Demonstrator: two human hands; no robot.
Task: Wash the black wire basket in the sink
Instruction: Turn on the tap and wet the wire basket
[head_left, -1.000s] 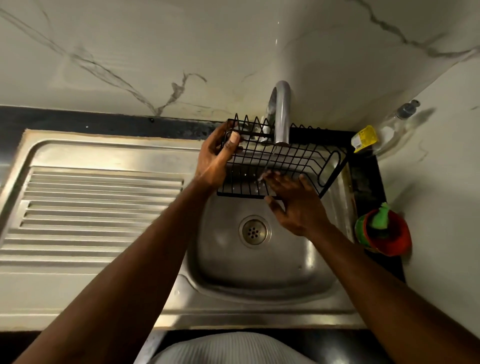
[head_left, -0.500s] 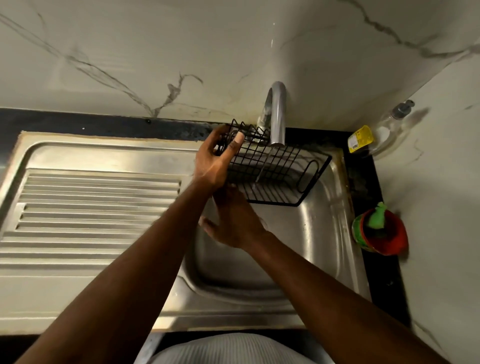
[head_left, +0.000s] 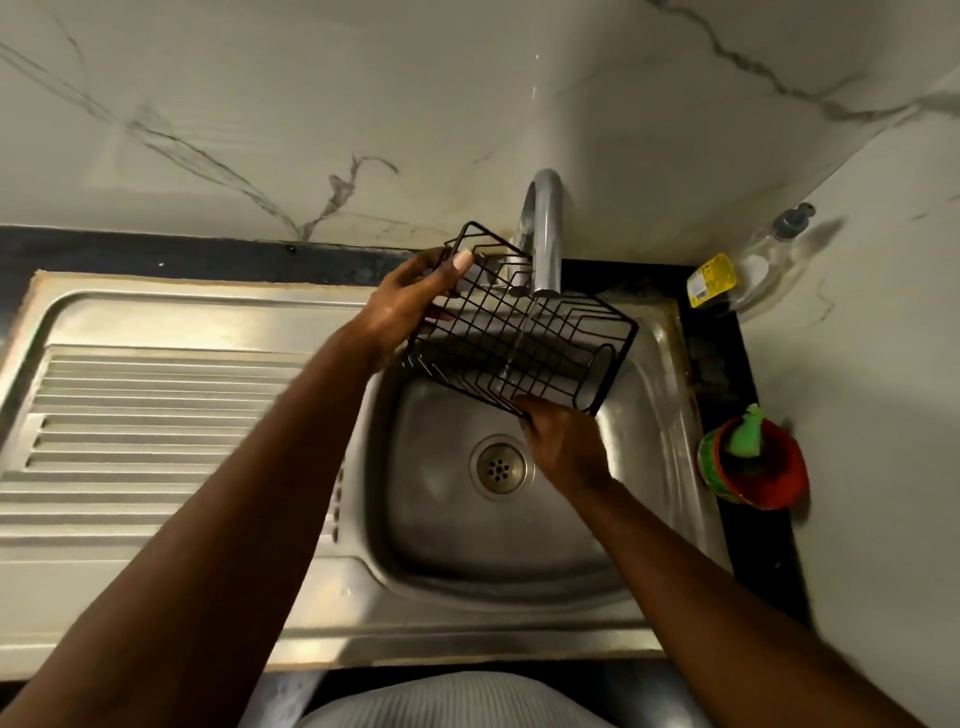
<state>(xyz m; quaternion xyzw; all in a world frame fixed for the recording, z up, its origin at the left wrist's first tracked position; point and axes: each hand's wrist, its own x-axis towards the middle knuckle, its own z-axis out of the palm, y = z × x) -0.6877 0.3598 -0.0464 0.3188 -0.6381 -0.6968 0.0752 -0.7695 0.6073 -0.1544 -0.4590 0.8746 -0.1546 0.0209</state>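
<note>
The black wire basket (head_left: 540, 343) hangs tilted over the steel sink (head_left: 649, 519), right under the chrome tap (head_left: 546, 244). A thin stream of water runs from the tap through the basket's wires. My left hand (head_left: 410, 306) grips the basket's left end, thumb on top of the rim. My right hand (head_left: 563, 441) holds the basket's near lower edge from below, fingers curled against the wires. The sink's drain (head_left: 500, 466) lies just left of my right hand.
A ribbed steel draining board (head_left: 156, 426) fills the left side. At the right wall stand a clear soap bottle with a yellow label (head_left: 727, 278) and a red and green tub (head_left: 753, 462) holding a green scrubber. A marble wall rises behind the tap.
My right hand moved from under the basket's left side to its near right edge. The basket turned and tilted further under the tap; my left hand kept its grip.
</note>
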